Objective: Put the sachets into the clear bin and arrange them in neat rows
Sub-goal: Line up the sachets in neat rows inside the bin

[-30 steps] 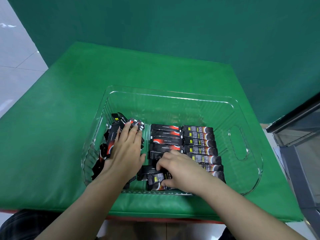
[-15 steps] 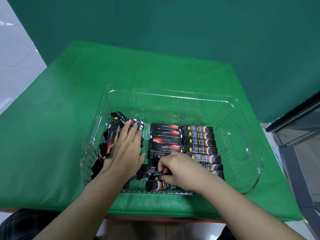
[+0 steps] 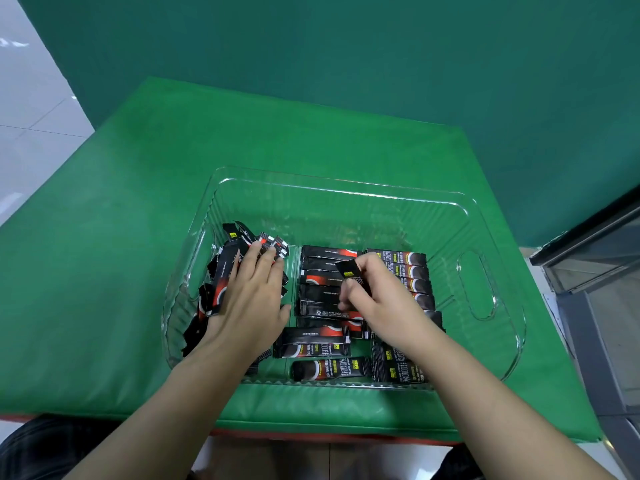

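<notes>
A clear bin sits on the green table. Inside it, black sachets lie in two flat rows across the middle and right. A loose pile of sachets leans against the bin's left wall. My left hand rests flat on that pile with straight fingers. My right hand pinches one black sachet, lifted and tilted above the rows. Three more sachets lie flat near the bin's front wall.
The green padded table extends left of and behind the bin. A dark green backdrop rises behind. A grey cabinet stands at the right edge. Tiled floor shows at left.
My right hand has come up from the front sachets with one sachet pinched and moved back over the rows. My left hand stays on the pile.
</notes>
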`<action>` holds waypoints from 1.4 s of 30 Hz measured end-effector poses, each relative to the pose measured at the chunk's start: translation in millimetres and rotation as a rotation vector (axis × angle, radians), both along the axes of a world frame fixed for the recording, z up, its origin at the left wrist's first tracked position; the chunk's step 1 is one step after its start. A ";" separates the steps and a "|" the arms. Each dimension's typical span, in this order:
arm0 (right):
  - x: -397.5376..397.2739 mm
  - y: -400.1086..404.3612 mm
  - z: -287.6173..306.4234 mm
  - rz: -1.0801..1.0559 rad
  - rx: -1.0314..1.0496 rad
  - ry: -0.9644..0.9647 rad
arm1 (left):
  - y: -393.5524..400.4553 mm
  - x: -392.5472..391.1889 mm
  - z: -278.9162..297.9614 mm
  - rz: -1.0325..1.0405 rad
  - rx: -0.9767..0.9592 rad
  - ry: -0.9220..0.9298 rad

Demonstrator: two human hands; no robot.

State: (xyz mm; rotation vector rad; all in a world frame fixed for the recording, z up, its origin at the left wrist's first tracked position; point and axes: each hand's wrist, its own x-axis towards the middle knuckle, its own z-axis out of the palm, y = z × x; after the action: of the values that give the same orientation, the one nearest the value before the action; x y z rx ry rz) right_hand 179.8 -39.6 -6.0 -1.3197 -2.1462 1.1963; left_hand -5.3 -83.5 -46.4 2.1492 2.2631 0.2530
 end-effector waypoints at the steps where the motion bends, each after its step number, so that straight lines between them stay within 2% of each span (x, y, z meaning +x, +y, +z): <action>1: 1.0 0.4 0.0 0.022 0.015 -0.060 | -0.1 0.1 0.0 0.002 -0.005 -0.002; 7: -4.9 -8.8 -14.8 0.359 0.282 -0.595 | -0.2 0.3 -0.6 0.007 0.008 -0.031; 10: -8.4 -11.9 -18.2 0.432 0.335 -0.707 | -0.8 0.2 -0.5 0.003 0.011 -0.036; 22: -16.3 -14.0 -20.2 0.441 0.405 -0.750 | -2.1 0.2 2.9 -0.001 0.035 -0.032; 32: -21.3 -11.8 -16.1 0.440 0.324 -0.779 | -0.7 0.2 -0.9 -0.014 0.047 -0.012; 42: -9.6 -7.5 -6.6 0.360 0.326 -0.812 | -0.3 -1.6 0.0 -0.006 0.030 0.023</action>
State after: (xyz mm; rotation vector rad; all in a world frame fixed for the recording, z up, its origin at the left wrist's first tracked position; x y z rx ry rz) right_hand 170.2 -47.1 -12.6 -1.4549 -3.0768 0.3635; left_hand -6.8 -83.9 -46.4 2.1844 2.2794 0.2649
